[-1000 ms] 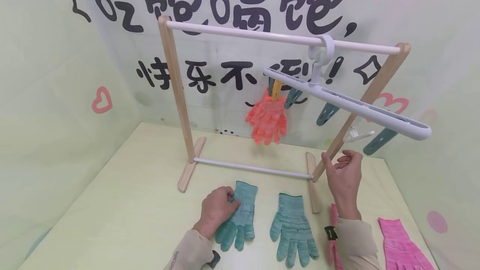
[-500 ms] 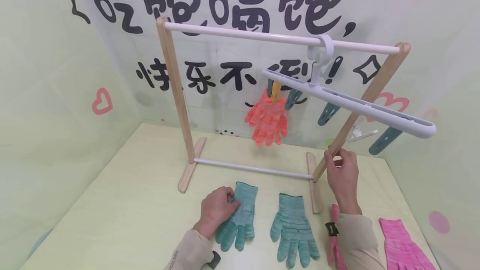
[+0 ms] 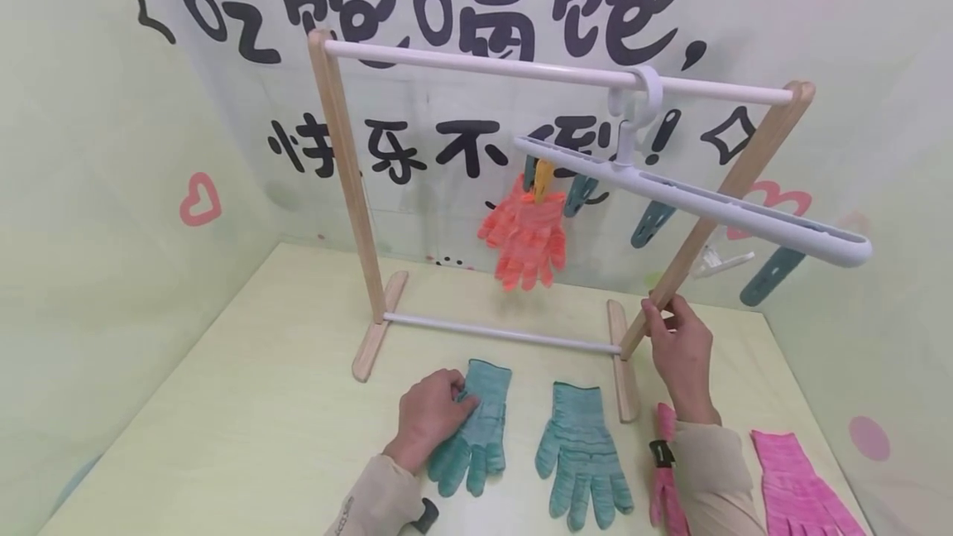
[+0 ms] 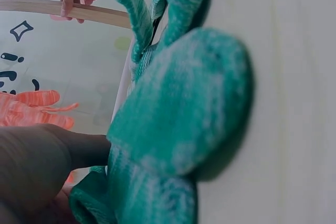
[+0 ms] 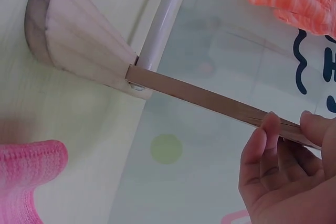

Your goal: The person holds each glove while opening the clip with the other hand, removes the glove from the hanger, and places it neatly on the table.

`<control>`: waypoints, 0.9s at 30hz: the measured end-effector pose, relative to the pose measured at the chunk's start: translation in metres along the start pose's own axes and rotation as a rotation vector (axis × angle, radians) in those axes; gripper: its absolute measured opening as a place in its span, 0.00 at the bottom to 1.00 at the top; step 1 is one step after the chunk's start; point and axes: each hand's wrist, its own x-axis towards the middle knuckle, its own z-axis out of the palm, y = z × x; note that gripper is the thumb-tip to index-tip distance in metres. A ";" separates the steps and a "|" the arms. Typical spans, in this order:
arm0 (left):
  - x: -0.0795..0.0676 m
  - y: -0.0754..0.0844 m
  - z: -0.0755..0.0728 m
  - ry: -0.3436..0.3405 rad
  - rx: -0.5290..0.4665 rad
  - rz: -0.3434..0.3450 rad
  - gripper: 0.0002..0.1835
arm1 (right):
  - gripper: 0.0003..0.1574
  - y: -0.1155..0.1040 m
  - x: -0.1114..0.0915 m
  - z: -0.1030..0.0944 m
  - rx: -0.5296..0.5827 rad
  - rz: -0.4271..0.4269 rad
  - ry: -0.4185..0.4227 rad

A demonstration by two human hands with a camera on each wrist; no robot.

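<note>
This is a small screened-off booth; the building around it cannot be told. A pale worktop (image 3: 246, 404) is walled along its left, back and right edges by whitish backdrop panels (image 3: 134, 147), printed with black Chinese characters (image 3: 467, 126), a red heart outline (image 3: 195, 222) and a mauve dot (image 3: 869, 438).

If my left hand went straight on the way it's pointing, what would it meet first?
Your left hand would first meet the teal striped knitted glove it is touching. Beyond that, the slim white lower rod looks next in line, though depth is hard to judge.
</note>
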 end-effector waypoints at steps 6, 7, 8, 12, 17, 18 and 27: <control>0.000 0.003 0.002 -0.001 0.038 0.005 0.13 | 0.24 0.001 0.000 0.001 0.003 0.006 -0.007; 0.000 0.003 0.003 0.000 0.044 0.004 0.13 | 0.25 0.002 0.000 0.001 0.003 0.005 -0.008; 0.000 0.004 0.003 0.000 0.049 0.006 0.14 | 0.25 0.002 0.000 0.001 0.004 0.005 -0.011; 0.000 0.007 0.006 -0.005 0.054 -0.002 0.14 | 0.26 0.003 0.001 0.001 0.004 0.005 -0.014; -0.001 0.010 0.009 0.005 0.059 0.002 0.15 | 0.24 0.004 0.003 0.001 -0.003 0.000 -0.010; -0.001 0.010 0.010 0.008 0.064 0.007 0.15 | 0.24 0.004 0.003 0.001 -0.004 0.001 -0.012; -0.003 0.012 0.007 -0.027 0.064 -0.002 0.15 | 0.24 0.002 0.003 -0.002 -0.010 0.011 -0.029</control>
